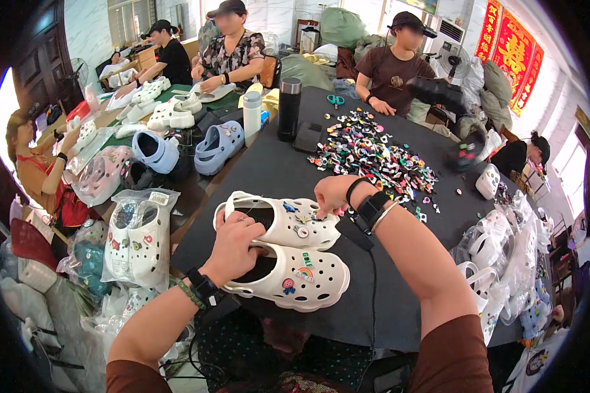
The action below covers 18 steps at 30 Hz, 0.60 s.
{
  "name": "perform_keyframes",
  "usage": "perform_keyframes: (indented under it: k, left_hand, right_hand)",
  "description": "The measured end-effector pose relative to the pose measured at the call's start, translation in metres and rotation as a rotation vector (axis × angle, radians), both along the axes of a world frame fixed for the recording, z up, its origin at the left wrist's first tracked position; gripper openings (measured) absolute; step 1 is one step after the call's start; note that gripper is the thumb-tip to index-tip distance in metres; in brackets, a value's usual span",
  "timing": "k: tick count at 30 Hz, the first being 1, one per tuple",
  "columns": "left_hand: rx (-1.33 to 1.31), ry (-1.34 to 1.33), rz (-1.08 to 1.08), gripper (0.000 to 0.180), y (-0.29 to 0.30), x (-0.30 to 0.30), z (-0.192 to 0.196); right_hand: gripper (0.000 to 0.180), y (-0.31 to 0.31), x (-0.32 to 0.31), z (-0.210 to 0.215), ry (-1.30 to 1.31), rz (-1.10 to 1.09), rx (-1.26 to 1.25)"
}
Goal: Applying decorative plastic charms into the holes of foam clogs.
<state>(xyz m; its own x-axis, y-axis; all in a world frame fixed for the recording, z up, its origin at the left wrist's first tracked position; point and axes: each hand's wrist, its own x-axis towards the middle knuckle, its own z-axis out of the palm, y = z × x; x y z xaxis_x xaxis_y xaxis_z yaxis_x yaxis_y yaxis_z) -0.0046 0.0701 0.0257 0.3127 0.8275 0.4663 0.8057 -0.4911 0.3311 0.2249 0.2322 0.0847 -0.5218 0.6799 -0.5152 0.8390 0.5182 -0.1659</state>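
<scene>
Two white foam clogs (324, 274) lie side by side on the dark tabletop, toes to the right. My left hand (235, 241) grips the far clog (320, 237) by the side of its foot opening, thumb inside. Several small charms sit on that clog's upper, among them a round white one (301, 232). On the near clog are green letters (307, 260), a rainbow charm (305, 274) and a small octopus-like charm (288, 285). At the far clog's toe, my right hand (333, 196) has its fingers pinched over a charm hole. What they hold is hidden.
A large pile of colourful charms (373, 154) lies beyond my right hand. A black flask (289, 110), a white bottle (252, 118) and blue clogs (219, 147) stand at the far left. Bagged clogs (137, 239) flank the table. Several co-workers sit around it. A cable (374, 288) crosses the tabletop.
</scene>
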Motion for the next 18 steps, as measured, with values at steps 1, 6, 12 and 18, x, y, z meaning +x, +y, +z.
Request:
perform_keyframes:
  k: [1, 6, 12, 18]
  left_hand:
    - [-0.007, 0.001, 0.0, 0.03, 0.001, 0.0, 0.0]
    - [-0.036, -0.005, -0.004, 0.03, 0.001, 0.002, 0.002]
    - [-0.026, -0.015, 0.014, 0.03, 0.003, 0.0, 0.0]
    - [0.009, 0.014, 0.021, 0.032, 0.001, -0.001, -0.003]
  right_hand:
    - [0.036, 0.001, 0.001, -0.002, -0.007, -0.023, -0.04]
    - [0.033, -0.001, -0.001, -0.011, -0.045, 0.029, -0.057]
    - [0.037, 0.001, -0.009, -0.02, -0.052, 0.089, 0.017]
    - [0.017, -0.007, -0.007, -0.001, 0.096, 0.021, -0.034]
